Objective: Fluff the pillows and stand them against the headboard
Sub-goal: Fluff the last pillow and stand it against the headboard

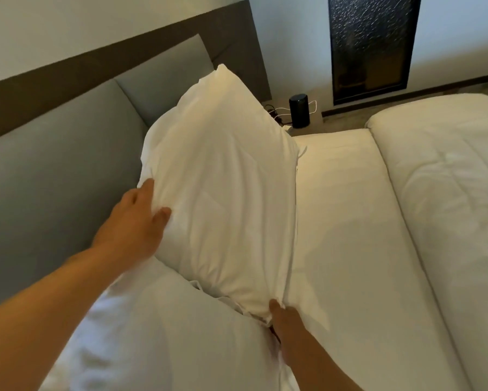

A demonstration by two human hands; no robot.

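Both hands grip 1 white pillow (223,179): the left hand (132,221) pinches its upper edge, fingers curled behind, and the right hand (286,328) closes on the lower corner. It leans tilted near the grey headboard (68,165), overlapping a 2nd pillow (166,334). Released now, it would likely slump onto the mattress (349,235) (filling looks soft). Both forearms reach forward, the left raised higher.
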